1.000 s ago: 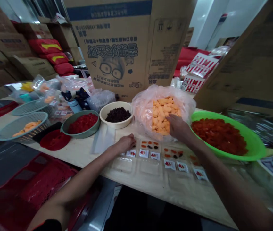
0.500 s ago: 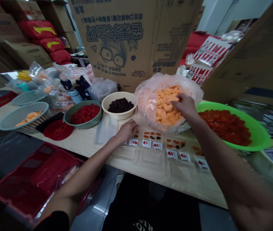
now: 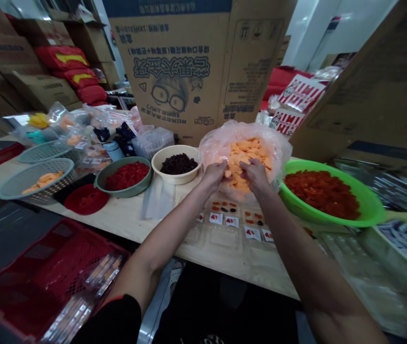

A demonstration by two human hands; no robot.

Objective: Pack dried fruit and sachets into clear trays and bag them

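Observation:
Both my hands are in the mouth of a clear plastic bag [image 3: 210,145] full of orange dried fruit pieces [image 3: 250,148] at the table's middle. My left hand [image 3: 215,173] curls its fingers at the bag's left front, pinched on orange pieces. My right hand [image 3: 254,175] is closed over pieces just beside it. Below my wrists lie clear compartment trays [image 3: 232,217] with small red-and-white sachets and a few fruit bits in their cells.
A green bowl [image 3: 366,210] of red fruit stands right of the bag. Left of it are a cream bowl [image 3: 162,160] of dark fruit, a grey-green bowl [image 3: 103,180] of red pieces, a red lid [image 3: 83,199] and mesh baskets [image 3: 13,184]. Behind stands a big carton [image 3: 196,62]; a red crate [image 3: 27,282] sits low left.
My left hand has left the trays and gone up into the bag beside my right hand. My right hand has come back to the bag's front edge.

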